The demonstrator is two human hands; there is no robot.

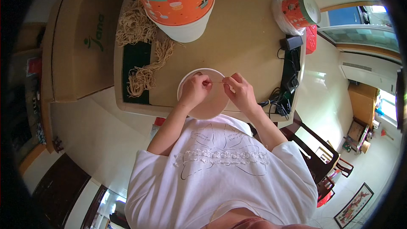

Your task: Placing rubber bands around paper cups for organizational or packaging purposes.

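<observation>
Two hands pinched a thin strand above a white tub at the counter's near edge

A fine, pale beige strand of cord (217,82) ran nearly level between the two hands, above the open mouth of a round, smooth white tub (210,108). The left hand (196,89) had its grip closed on one end, fingertips curled together. The right hand (238,88) held the other end in a narrow grip between thumb and forefinger. The tub sat at the middle of the counter's near edge, just in front of a white short-sleeved shirt (229,186) with ruffled trim.

Around it, a flat brown sheet (246,29) covered much of the pale-rimmed counter (144,109), leaving dark green strips at its sides. Along the left edge lay a loose tan bundle of yarn (143,78) near the near left corner, and a larger tan heap of yarn (135,25) farther back. Beside that heap, toward the far left corner, was a large orange-and-green printed tub (180,2) with a white lower part. Near the far right corner was a smaller orange printed tub (294,12) in clear plastic. A black power adapter (292,42) and tangled black cables (276,104) lined the right edge. Beyond the left edge stood a big brown cardboard box (95,68).
</observation>
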